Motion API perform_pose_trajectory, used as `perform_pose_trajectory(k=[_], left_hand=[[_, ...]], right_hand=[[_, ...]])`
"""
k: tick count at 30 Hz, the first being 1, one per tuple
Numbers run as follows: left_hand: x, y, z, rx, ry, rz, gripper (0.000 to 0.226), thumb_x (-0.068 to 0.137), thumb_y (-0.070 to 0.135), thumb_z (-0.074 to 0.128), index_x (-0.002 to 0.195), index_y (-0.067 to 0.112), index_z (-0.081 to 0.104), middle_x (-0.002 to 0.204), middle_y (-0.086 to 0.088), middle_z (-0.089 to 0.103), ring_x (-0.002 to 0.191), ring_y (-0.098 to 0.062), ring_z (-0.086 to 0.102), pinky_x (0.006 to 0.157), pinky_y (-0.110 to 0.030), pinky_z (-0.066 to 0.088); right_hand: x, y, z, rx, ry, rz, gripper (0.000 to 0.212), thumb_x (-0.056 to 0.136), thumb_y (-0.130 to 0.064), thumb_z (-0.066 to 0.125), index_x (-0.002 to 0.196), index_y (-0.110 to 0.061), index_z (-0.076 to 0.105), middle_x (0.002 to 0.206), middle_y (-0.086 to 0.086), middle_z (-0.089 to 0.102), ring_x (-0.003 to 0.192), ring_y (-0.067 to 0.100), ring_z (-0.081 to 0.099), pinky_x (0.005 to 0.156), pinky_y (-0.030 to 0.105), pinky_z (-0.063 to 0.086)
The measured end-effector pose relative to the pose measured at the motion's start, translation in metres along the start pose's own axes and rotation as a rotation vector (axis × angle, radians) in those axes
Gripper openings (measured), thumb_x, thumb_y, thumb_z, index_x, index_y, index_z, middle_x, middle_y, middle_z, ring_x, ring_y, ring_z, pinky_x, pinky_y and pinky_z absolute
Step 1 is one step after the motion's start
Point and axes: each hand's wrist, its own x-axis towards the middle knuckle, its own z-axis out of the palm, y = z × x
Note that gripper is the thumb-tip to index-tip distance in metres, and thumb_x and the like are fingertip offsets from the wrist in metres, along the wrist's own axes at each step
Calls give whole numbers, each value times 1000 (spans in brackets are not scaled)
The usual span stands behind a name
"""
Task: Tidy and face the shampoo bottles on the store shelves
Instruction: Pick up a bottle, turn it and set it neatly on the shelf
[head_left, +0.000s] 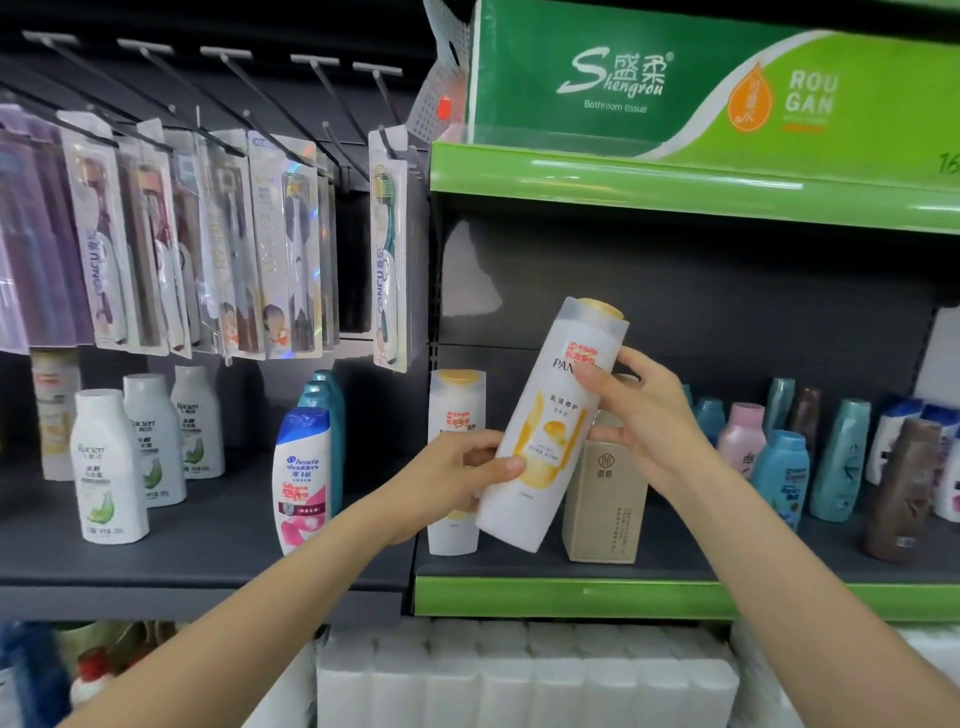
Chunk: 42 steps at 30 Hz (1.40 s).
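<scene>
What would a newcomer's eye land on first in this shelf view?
The tall white shampoo bottle with the yellow label and gold cap, held tilted in mid-air by the left hand and right hand before the dark shelf. Next, the big green bathroom tissue pack on the top shelf, upper right.

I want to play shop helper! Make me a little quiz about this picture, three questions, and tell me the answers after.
1. True or false: the white and yellow bottle in the air stands straight up.
2. Which hand grips that bottle near its bottom end: A) the left hand or B) the right hand?
3. Fill the gap: the box standing just right of the held bottle is ____ in colour.

Key:
1. False. It tilts, cap toward the upper right.
2. A. The right hand holds it higher up.
3. Beige.
</scene>
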Motion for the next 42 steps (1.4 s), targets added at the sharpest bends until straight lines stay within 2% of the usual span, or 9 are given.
perform_pose_trajectory(k=[4,8,11,14,21,25,30,35,42], left_hand=[[10,6,-14,334,186,162,17,80,31,71,96,26,68,91,9,71,86,-3,65,78,-20,54],[23,13,-42,738,464,406,21,84,24,67,104,21,63,98,9,60,86,1,56,79,-9,44],[33,16,-65,938,447,461,38,87,26,63,124,21,55,117,7,54,105,-2,48,91,-16,38],[42,11,-77,1057,332,356,54,88,34,61,138,27,42,133,9,46,122,-8,40,98,-24,36],[48,-7,-84,1066,286,345,51,88,31,61,136,30,44,129,10,49,120,-7,42,97,-21,34],[49,-8,-81,1046,312,356,51,87,28,62,135,29,45,129,9,51,119,-7,42,94,-13,26],[50,-8,-83,985,320,358,48,83,24,67,129,27,52,120,6,54,112,-10,48,96,-19,35],[54,-11,-84,989,328,362,48,82,25,69,127,29,54,119,9,54,110,-7,48,97,-20,37],[53,-13,-85,987,341,363,48,81,26,69,127,30,55,119,10,56,111,-5,47,97,-18,36]], right_hand=[[4,0,6,-27,87,-45,34,82,-17,70,115,-14,61,103,4,71,89,16,71,62,34,60],[15,2,18,-174,161,-121,39,78,-11,73,112,-20,56,100,-4,69,85,10,70,60,27,59],[26,13,27,-351,216,-133,47,74,-14,77,114,-24,54,108,-2,67,94,16,67,76,40,58],[34,27,35,-389,237,-104,52,72,-16,79,116,-24,54,112,-1,66,100,17,65,84,46,56],[58,53,53,-351,209,-116,49,76,-9,76,118,-15,54,106,-3,63,83,-1,59,63,16,49],[86,73,58,-349,215,-91,49,73,-8,78,116,-17,55,104,-1,64,94,16,63,76,34,55],[122,101,65,-281,155,27,52,72,-6,79,114,-19,52,102,5,64,95,24,63,80,44,55],[147,135,67,-268,65,107,52,78,-5,73,124,-17,51,113,11,63,100,26,62,73,38,55],[167,157,67,-202,-57,121,63,77,-15,72,133,-31,49,123,8,61,110,24,60,89,49,53]])
